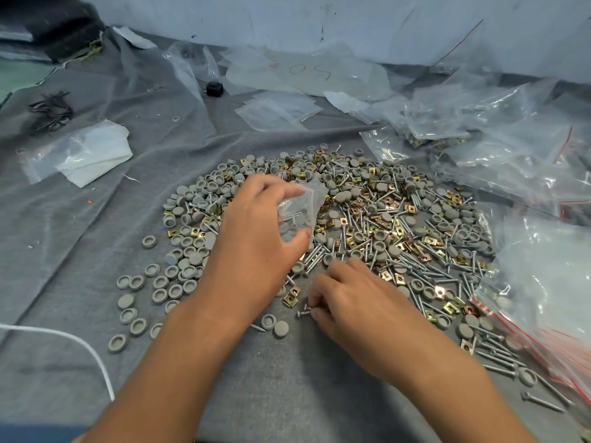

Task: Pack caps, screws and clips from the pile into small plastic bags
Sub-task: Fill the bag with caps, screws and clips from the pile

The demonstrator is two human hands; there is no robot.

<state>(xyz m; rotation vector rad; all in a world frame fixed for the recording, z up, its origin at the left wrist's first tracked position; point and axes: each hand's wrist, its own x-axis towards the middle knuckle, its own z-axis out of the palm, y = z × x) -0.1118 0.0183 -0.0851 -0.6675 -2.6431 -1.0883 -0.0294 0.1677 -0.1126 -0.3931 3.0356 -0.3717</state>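
Grey round plastic caps, silver screws and brass-coloured square metal clips lie mixed in a wide pile on the grey cloth that covers the work surface. Above the pile's left part, the left hand holds up a small clear plastic bag, fingers curled over its top edge and thumb pressed against its lower side; a few grey caps and at least one screw show through the film. Just below, at the pile's near edge, the right hand rests knuckles up with its fingers curled tight around a few short silver screws, whose heads stick out past the fingertips. Loose caps are scattered to the left. Filled clear bags with red strips are heaped at the right, flat empty bags lie farther back, and a white cord crosses the near left corner.
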